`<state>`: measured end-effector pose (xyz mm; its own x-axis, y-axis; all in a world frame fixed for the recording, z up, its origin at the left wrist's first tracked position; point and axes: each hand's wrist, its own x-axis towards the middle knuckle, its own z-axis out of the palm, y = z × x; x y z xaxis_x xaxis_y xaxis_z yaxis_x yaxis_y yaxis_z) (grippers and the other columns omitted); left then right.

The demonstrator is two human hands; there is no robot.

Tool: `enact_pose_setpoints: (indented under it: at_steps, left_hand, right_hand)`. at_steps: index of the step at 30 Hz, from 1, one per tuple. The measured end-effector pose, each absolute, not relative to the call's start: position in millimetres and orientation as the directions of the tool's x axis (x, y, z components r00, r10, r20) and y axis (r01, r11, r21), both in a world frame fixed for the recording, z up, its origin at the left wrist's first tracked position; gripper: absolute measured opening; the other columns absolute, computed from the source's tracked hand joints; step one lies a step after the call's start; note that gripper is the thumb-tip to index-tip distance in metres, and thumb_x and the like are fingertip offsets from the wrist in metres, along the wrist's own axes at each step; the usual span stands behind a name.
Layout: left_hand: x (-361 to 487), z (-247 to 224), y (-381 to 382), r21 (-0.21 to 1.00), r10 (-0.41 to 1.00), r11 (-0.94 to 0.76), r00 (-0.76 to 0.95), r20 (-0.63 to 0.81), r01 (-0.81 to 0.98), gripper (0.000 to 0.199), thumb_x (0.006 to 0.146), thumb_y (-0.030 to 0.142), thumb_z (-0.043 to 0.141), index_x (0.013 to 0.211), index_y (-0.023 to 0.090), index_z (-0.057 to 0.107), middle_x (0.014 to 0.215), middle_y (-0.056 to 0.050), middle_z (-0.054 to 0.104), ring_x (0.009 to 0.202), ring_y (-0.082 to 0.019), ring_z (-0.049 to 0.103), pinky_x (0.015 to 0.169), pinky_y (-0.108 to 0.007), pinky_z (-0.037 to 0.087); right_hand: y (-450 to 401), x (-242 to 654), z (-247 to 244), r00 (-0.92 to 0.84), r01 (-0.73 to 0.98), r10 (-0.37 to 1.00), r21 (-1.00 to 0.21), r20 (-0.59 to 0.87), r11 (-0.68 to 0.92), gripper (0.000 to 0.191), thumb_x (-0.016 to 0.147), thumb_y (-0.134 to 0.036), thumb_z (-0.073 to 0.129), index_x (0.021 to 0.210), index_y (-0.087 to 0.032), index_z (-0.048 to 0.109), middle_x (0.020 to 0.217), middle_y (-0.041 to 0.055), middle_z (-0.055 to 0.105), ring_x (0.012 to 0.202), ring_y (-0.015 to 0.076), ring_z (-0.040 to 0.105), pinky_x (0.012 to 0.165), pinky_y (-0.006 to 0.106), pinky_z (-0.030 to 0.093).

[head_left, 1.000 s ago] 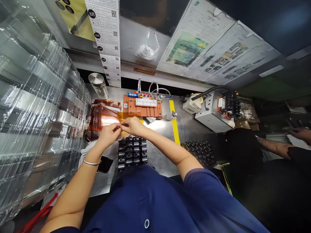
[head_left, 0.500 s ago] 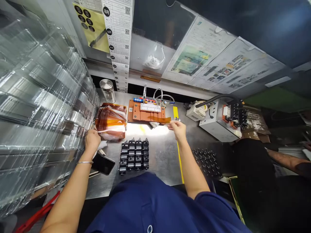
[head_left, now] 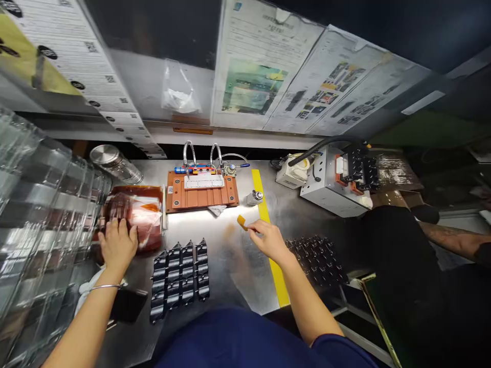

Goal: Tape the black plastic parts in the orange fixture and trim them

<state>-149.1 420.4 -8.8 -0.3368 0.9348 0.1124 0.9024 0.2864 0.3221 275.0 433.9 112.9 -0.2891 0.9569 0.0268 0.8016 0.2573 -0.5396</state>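
1. Nearest you, a block of black moulded parts (head_left: 180,273) stands in rows on the steel bench (head_left: 238,266); a dark phone (head_left: 128,305) lies just to its left.
2. Your left hand (head_left: 117,244) lies palm down, fingers spread, flat on the stack of amber film sheets (head_left: 143,220) at the left of the bench. It presses and grips nothing.
3. Your right hand (head_left: 268,239) hovers above the yellow floor-tape line (head_left: 270,240), fingertips pinched on a small amber strip (head_left: 241,221) that juts out to the left, clear of the bench surface.
4. A second group of black parts (head_left: 316,255) sits just right of that hand.
5. Farther back, the orange test fixture (head_left: 201,189) stands between the film stack and the yellow line; a grey control box (head_left: 330,181) stands to its right.
6. Clear plastic trays (head_left: 42,204) are stacked along the left edge.
7. A co-worker's forearm (head_left: 452,237) shows at far right.
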Motion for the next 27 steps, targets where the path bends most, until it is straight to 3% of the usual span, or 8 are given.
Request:
enact_pose_setpoints:
  at_steps: [2,4,7,9,14,21,24,27]
  left_hand:
    - [-130,-1,446,0.314,0.928,0.228,-0.304,0.217,0.922,0.047,0.094,0.036,0.034,0.135,0.016,0.049,0.145,-0.020,0.048,0.139,-0.040,0.037,0.111,-0.066,0.026]
    - [-88,13,484,0.333,0.957,0.054,-0.143,0.250,0.941,0.040,0.093,0.029,0.036,0.124,0.014,0.056,0.129,-0.021,0.059,0.127,-0.037,0.051,0.107,-0.059,0.037]
    - [16,37,558,0.380,0.932,-0.361,0.338,0.128,0.851,0.034,0.093,0.023,0.036,0.114,0.017,0.062,0.115,-0.016,0.066,0.112,-0.028,0.060,0.100,-0.043,0.046]
    - [92,47,608,0.345,0.870,-0.470,0.493,0.023,0.813,0.034,0.093,0.017,0.036,0.117,0.016,0.060,0.120,-0.015,0.064,0.113,-0.025,0.058,0.095,-0.037,0.049]
    - [199,41,697,0.309,0.862,-0.440,0.493,-0.118,0.843,0.041,0.086,-0.003,0.032,0.116,0.006,0.058,0.115,-0.021,0.062,0.104,-0.024,0.064,0.085,-0.033,0.050]
    - [187,18,710,0.426,0.776,-0.508,0.612,-0.151,0.749,0.040,0.084,-0.005,0.034,0.112,0.006,0.060,0.114,-0.022,0.063,0.105,-0.024,0.064,0.089,-0.036,0.049]
    - [180,26,698,0.516,0.733,-0.517,0.665,-0.145,0.683,0.035,0.085,-0.002,0.037,0.106,0.007,0.063,0.110,-0.021,0.066,0.103,-0.024,0.065,0.092,-0.038,0.049]
    - [160,41,674,0.605,0.699,-0.500,0.702,-0.141,0.620,0.029,0.089,0.006,0.041,0.100,0.012,0.067,0.110,-0.015,0.069,0.103,-0.022,0.066,0.093,-0.035,0.049]
  right_hand:
    - [439,284,112,-0.364,0.802,0.931,-0.514,-0.015,0.305,0.018,0.086,-0.015,0.056,0.089,-0.021,0.073,0.085,0.0042,0.073,0.078,0.0164,0.068,0.071,0.026,0.050]
    - [447,289,111,-0.449,0.790,0.890,-0.498,-0.076,0.357,0.017,0.086,-0.015,0.058,0.091,-0.021,0.073,0.084,0.0039,0.073,0.078,0.0164,0.068,0.070,0.026,0.049]
    - [463,287,114,-0.560,0.767,0.813,-0.469,-0.159,0.437,0.014,0.086,-0.016,0.060,0.090,-0.020,0.073,0.082,0.0040,0.072,0.079,0.0167,0.066,0.069,0.026,0.046]
    - [473,281,118,-0.613,0.753,0.765,-0.442,-0.200,0.488,0.013,0.087,-0.016,0.060,0.088,-0.019,0.072,0.082,0.0043,0.071,0.078,0.0169,0.064,0.068,0.027,0.045]
    - [486,270,129,-0.690,0.712,0.682,-0.401,-0.243,0.577,0.010,0.089,-0.021,0.060,0.091,-0.020,0.071,0.085,0.0037,0.070,0.077,0.0174,0.061,0.065,0.029,0.043]
    - [492,272,123,-0.685,0.717,0.683,-0.406,-0.254,0.567,0.016,0.093,-0.022,0.055,0.086,-0.021,0.070,0.083,0.0039,0.069,0.074,0.0172,0.058,0.066,0.028,0.042]
    - [498,267,125,-0.715,0.670,0.662,-0.491,-0.225,0.557,0.018,0.094,-0.022,0.053,0.093,-0.022,0.071,0.086,0.0048,0.070,0.078,0.0175,0.060,0.068,0.028,0.045]
    - [509,263,129,-0.756,0.538,0.638,-0.692,-0.144,0.482,0.020,0.094,-0.023,0.052,0.097,-0.024,0.072,0.088,0.0035,0.072,0.082,0.0160,0.064,0.074,0.027,0.048]
